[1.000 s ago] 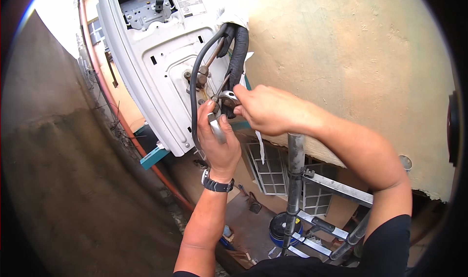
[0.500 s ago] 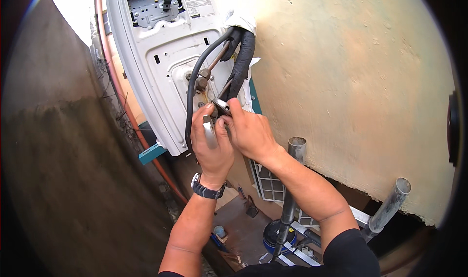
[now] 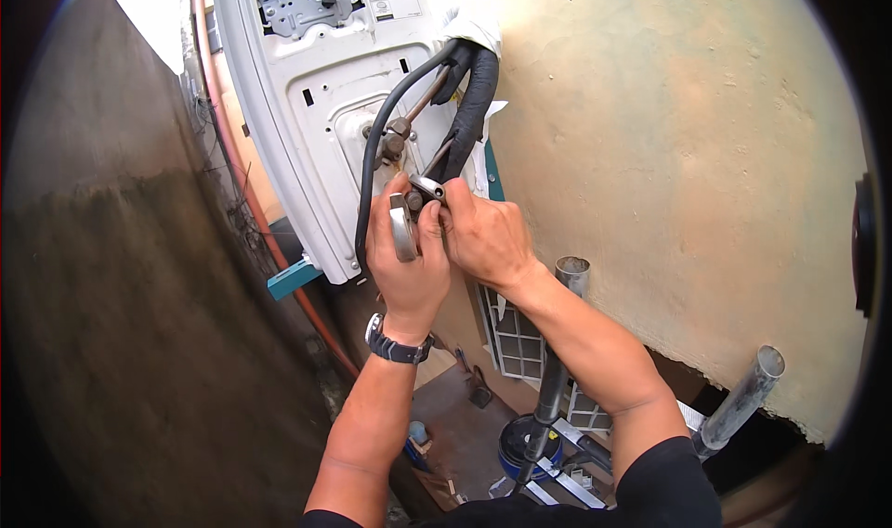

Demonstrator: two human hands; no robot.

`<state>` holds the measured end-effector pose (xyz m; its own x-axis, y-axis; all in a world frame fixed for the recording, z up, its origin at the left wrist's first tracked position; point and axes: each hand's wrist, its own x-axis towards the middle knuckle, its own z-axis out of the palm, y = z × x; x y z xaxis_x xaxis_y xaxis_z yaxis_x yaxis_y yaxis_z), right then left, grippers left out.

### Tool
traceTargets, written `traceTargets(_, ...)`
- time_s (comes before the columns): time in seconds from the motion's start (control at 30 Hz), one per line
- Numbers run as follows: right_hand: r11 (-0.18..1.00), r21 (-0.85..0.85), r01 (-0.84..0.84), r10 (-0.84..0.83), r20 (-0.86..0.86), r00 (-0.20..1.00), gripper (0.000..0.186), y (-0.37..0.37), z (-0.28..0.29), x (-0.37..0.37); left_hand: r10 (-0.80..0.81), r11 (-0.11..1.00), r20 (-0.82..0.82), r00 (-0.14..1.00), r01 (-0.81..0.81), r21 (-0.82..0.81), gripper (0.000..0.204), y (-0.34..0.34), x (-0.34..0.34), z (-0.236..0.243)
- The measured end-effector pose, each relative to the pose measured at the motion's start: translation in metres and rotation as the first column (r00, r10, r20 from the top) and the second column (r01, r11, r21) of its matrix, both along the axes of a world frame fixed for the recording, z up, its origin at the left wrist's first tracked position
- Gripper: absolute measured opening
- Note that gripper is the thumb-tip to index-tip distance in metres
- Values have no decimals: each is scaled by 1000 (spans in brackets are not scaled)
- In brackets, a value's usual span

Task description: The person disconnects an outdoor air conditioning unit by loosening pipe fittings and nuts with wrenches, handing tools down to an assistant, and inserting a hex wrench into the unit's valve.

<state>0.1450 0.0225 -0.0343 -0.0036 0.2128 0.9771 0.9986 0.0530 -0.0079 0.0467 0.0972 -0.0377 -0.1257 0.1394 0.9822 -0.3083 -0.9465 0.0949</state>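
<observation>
A white outdoor air-conditioner unit [image 3: 330,78] has brass valves [image 3: 394,143] on its panel, with copper pipes, black insulated lines [image 3: 474,110] and a dark cable [image 3: 370,175]. My left hand [image 3: 404,259] grips a silver wrench [image 3: 401,231] just below the lower valve nut [image 3: 414,200]. My right hand [image 3: 483,235] holds a second wrench [image 3: 426,186], whose head lies over that nut. The fingertips of both hands are close together and partly hide the fitting.
A peach wall [image 3: 678,156] fills the right. A dark wall [image 3: 93,296] and orange pipe [image 3: 316,319] run down the left. Teal bracket [image 3: 290,277], metal scaffold tubes [image 3: 739,398] and window grilles [image 3: 516,342] are below, with a blue-and-black bucket [image 3: 516,454] farther down.
My right hand and forearm have swung downward and inward, turning its wrench from roughly level to angled down rightward. My left hand keeps its grip; the view has shifted slightly.
</observation>
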Motion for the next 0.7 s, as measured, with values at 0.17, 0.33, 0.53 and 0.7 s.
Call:
traceTargets(0.17,999,-23,-36,36,-22,999,20,-4,6,3,72,997,13,997,-73,34,38,-5,4,8)
traceTargets(0.33,891,-96,-444,404,-279,871,32,-32,7,5,281,956,-28,959,-278,92,31,-3,-7,11)
traceTargets(0.53,318,41,-947,777,-584,235,51,-31,-62,55,291,946,-5,957,-287,147,27,-9,-9,7)
traceTargets(0.7,-348,340,-874,754,-452,-476,56,17,-84,49,325,930,53,944,-329,164,27,4,-6,2)
